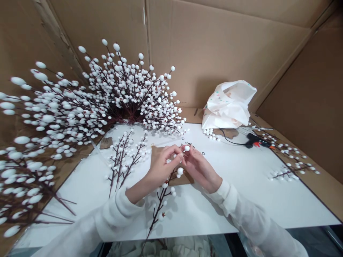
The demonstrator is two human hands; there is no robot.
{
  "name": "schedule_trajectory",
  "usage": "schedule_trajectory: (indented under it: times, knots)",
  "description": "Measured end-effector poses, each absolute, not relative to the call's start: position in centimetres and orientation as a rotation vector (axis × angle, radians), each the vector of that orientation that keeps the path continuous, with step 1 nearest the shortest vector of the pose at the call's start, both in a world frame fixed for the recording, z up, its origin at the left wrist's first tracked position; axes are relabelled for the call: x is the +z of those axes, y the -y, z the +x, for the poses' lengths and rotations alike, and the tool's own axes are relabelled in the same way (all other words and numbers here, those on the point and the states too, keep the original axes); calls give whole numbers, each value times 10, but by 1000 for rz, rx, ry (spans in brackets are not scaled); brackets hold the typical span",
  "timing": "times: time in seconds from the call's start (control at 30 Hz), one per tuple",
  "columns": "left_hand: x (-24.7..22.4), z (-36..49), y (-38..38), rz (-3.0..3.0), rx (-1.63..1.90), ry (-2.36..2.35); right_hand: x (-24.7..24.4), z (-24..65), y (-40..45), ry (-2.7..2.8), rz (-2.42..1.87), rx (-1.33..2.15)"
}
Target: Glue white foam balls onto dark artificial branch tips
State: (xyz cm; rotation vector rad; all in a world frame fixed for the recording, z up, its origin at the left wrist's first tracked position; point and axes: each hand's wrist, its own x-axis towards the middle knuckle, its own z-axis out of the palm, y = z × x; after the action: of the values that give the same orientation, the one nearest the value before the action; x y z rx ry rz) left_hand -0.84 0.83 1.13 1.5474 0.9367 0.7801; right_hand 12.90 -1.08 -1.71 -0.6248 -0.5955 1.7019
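Observation:
My two hands meet above a brown cardboard piece [154, 155], fingertips close together. My left hand [163, 162] is closed in a pinch at the upper end of a dark brown branch with white berries [160, 203]. The branch slants down toward the front edge of the table, and some of its berries show below my fingers. My right hand [199, 166] has its fingers closed around a white berry [187, 148] at the branch's top. Exactly where each fingertip grips is partly hidden.
Large bunches of white-berry branches [128, 78] fill the back left. Several loose branches [120, 160] lie left of my hands. Small dark rings [203, 153] lie beyond them. A white plastic bag [227, 105], a black glue gun [258, 141] and more branches [292, 171] are at right. Cardboard walls surround the table.

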Motion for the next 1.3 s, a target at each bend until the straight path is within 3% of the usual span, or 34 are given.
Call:
schedule_trajectory:
  times: [0.67,1.07,1.3]
  knots:
    - [10,-7,-5,1621,785,-995,-14,134,10,892,-743,1536]
    - [34,-12,-6,987,916,-830,-17,141,2,767,-839,1529]
    - [12,-19,-26,568,846,-684,-14,140,3,809,-906,1504]
